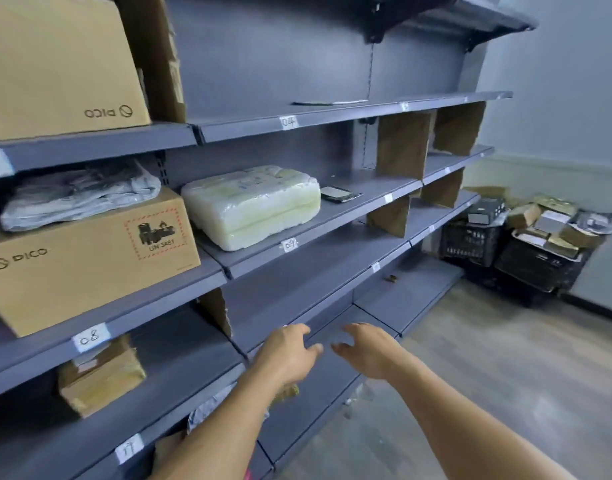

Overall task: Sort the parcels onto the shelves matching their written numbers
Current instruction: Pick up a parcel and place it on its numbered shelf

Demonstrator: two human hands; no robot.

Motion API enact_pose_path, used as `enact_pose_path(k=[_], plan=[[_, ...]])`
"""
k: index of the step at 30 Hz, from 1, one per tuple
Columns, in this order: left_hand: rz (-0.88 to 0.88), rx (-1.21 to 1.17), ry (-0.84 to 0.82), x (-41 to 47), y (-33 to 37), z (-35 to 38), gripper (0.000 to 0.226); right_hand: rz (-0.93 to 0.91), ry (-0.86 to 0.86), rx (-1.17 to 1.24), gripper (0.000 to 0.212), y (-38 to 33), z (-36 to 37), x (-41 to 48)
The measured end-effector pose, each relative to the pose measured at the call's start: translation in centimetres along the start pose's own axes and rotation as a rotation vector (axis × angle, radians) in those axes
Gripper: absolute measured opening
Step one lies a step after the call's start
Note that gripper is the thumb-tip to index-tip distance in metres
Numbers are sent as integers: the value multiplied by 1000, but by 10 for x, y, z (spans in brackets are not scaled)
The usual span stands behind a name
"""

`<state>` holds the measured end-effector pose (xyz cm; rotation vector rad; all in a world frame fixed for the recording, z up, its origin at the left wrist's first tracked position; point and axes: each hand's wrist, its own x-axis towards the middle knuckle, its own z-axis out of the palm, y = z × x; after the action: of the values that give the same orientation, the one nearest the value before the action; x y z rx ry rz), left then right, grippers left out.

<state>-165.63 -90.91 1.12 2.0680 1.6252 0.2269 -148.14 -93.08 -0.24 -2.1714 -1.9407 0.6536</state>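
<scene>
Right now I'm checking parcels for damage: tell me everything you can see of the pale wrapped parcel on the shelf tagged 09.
The pale parcel is a flat block with rounded corners, wrapped in translucent whitish film with a faint green tint; a blurred printed label shows on top. It lies flat on the grey shelf above the 09 tag, its front edge near the lip. A small dark flat item lies by its right end; contact there cannot be told.

Grey-blue shelves (349, 211) carry white labels (289, 122). The wrapped parcel (251, 206) is milky white-green; left of it sit a brown box (72, 268) with a red dashed square and a grey bag (79, 195), far right of it black crates (471, 241).
</scene>
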Motion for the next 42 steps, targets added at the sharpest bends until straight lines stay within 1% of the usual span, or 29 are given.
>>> enact_pose_path(k=[3, 5, 8, 11, 14, 17, 22, 26, 29, 35, 42], plan=[[59, -4, -55, 32, 46, 20, 56, 96, 33, 21, 55, 53, -21, 9], [100, 0, -79, 54, 78, 32, 56, 143, 55, 24, 52, 88, -37, 19], [150, 10, -95, 89, 124, 47, 55, 182, 89, 28, 47, 137, -64, 34], [176, 12, -126, 121, 168, 62, 55, 227, 106, 46, 56, 182, -89, 47], [203, -1, -141, 150, 209, 77, 55, 260, 124, 64, 53, 225, -110, 60], [239, -15, -168, 175, 248, 93, 54, 298, 126, 62, 56, 262, -130, 67], [295, 4, -214, 214, 300, 123, 52, 333, 134, 67, 56, 314, -153, 79], [343, 33, -254, 254, 332, 140, 53, 402, 154, 101, 63, 352, -166, 102], [387, 48, -276, 290, 353, 154, 54, 468, 173, 135, 61, 380, -172, 122], [498, 59, -343, 371, 399, 179, 54, 583, 225, 153, 62, 433, -195, 177], [578, 58, -396, 470, 460, 184, 52, 705, 303, 151, 59, 481, -248, 245]])
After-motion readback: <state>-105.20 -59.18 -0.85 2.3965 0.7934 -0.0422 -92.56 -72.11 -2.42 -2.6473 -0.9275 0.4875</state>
